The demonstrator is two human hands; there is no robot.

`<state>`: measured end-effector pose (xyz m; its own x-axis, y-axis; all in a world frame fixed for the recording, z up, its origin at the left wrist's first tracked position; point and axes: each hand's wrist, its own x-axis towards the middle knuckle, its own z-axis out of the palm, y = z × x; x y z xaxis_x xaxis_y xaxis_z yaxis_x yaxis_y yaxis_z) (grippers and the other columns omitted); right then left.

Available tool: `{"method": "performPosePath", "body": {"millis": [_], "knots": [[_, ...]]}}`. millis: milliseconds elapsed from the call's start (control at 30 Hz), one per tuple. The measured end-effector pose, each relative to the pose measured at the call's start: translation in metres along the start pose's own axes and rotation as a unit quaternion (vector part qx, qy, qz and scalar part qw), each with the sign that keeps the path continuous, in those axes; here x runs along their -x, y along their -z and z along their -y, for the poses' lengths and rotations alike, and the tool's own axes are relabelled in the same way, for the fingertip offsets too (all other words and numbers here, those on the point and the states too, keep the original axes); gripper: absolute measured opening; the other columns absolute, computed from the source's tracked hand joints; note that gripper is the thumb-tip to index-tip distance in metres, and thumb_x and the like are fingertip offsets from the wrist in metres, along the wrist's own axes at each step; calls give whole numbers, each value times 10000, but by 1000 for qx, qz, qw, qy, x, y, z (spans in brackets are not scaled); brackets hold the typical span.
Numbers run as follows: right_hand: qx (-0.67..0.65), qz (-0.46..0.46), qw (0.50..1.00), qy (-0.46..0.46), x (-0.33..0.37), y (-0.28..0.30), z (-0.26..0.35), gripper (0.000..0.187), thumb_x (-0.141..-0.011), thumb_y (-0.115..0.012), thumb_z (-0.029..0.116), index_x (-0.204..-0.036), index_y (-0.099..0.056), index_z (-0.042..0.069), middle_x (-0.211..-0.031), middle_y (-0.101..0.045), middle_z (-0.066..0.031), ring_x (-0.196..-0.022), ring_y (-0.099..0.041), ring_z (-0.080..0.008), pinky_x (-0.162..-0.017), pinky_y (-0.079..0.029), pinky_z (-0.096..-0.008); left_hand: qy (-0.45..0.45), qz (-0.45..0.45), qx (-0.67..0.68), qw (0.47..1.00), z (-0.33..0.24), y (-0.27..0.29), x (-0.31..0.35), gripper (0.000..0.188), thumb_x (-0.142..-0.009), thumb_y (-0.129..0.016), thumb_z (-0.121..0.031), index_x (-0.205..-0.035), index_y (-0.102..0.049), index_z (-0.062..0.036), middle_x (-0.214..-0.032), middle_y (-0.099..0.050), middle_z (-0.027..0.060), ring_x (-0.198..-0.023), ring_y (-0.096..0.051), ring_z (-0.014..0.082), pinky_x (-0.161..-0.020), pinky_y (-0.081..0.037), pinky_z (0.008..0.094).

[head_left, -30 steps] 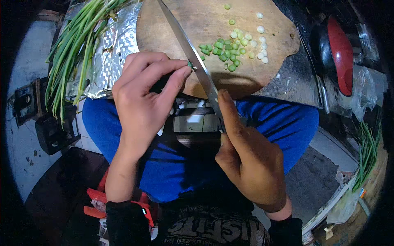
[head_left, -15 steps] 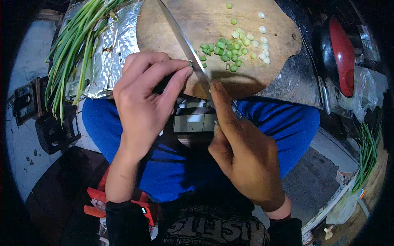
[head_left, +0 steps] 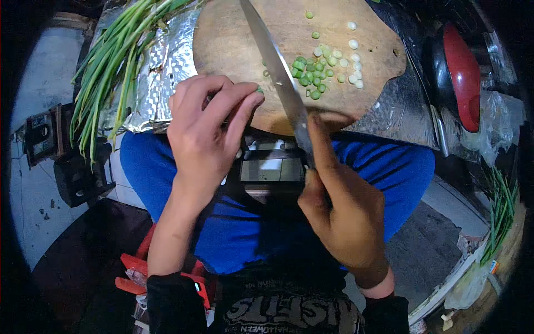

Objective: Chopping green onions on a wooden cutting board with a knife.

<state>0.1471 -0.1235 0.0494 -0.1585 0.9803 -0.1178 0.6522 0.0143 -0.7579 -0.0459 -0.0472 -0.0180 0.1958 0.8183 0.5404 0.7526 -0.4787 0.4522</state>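
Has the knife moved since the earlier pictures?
Yes. Against the wooden board, the knife in the right hand has shifted to the right, opening a wider gap from the left hand.

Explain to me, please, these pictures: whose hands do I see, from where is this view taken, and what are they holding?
There is no machine here, only a person's own bare hands, seen from above. The camera is worn on the head; its wide lens bends straight edges. The right hand grips a large knife. The left hand pinches a small green piece. On the wooden board lie green and white slices. To its left, long green stalks lie partly on foil.
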Motion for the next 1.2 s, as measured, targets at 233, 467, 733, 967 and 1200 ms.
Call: {"method": "performPosePath", "body": {"millis": [233,467,733,967,1200], "knots": [[-7,9,1000,-19,7,14,-4,750,-850,-646,-40,-1552,-447,130,-763,-597,-136,-582,-571,-235,-630,-519,-339,-27,6,-65,997,-4,-2,1,213,-812,-809,-88,-993,-703,-55,-967,-638,100,-890,-603,290,-815,-466,391],[-28,69,997,-6,5,2,-12,835,-847,-647,-31,-1602,-333,141,-766,-604,-122,-665,-634,-275,-683,-537,-365,66,-16,1,998,6,6,-9,60,-924,-689,-17,-963,-655,11,-954,-652,150,-877,-629,322,-806,-503,377],[-74,15,997,11,3,17,-29,837,-837,-628,-73,-1596,-341,133,-746,-567,-93,-629,-579,-205,-665,-508,-310,18,44,-47,998,1,4,-34,109,-920,-700,-53,-1004,-647,-8,-968,-631,155,-916,-610,339,-822,-467,404],[-54,-52,997,12,2,31,-45,773,-864,-636,-62,-1572,-403,143,-727,-546,-85,-627,-559,-152,-638,-476,-288,-34,57,-17,998,-13,-19,-43,140,-878,-739,-95,-982,-655,-53,-958,-633,121,-913,-604,337,-799,-440,434],[-34,-104,994,-18,-1,45,-35,640,-904,-627,-45,-1510,-504,117,-692,-501,-86,-593,-442,-100,-574,-433,-264,-73,52,-12,996,-16,-32,-40,154,-839,-786,-127,-969,-716,-82,-928,-632,83,-903,-601,282,-796,-431,422]]}}
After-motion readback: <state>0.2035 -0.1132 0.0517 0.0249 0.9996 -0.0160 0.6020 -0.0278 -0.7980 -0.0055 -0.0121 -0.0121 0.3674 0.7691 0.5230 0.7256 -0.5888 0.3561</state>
